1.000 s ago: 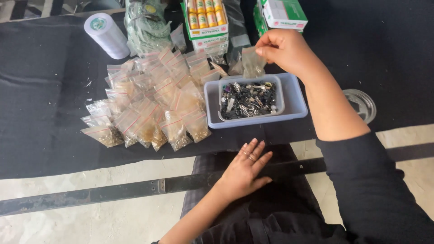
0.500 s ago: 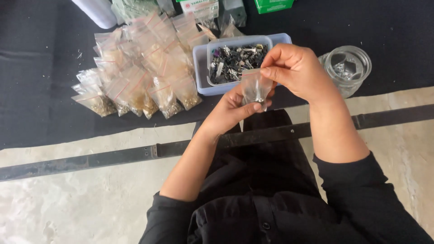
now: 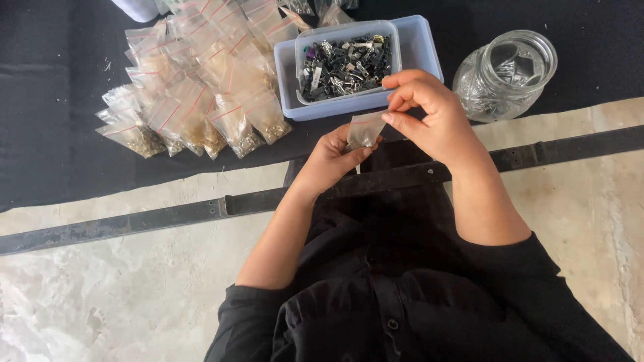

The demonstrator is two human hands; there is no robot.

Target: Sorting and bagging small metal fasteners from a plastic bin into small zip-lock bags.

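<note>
Both hands meet over the person's lap, just near of the black cloth [image 3: 54, 134]. The left hand [image 3: 329, 161] cups a small clear bag [image 3: 365, 131] from below, thumb and fingers pinching its lower part; the right hand [image 3: 429, 114] grips the bag's top edge between thumb and forefinger. Neither hand is free.

The bag looks thin, limp and very light, with a slick plastic skin that would slide under a loose pinch. I'd judge the top seam the best place to hold it, where the film is doubled and stiffer, with support under the belly. It seems to have something small inside, though the view is too blurred to be sure.

Counting: one bag in hand. One blue tray [image 3: 419, 50] just beyond it, with one clear tub [image 3: 349, 60] of dark metal bits sitting inside. One glass jar [image 3: 503, 74] to the right, holding a few metal pieces. To the left lies a heap of filled bags [image 3: 201, 94] with red strips, overlapping; roughly twenty, and I can't count them exactly.
</note>
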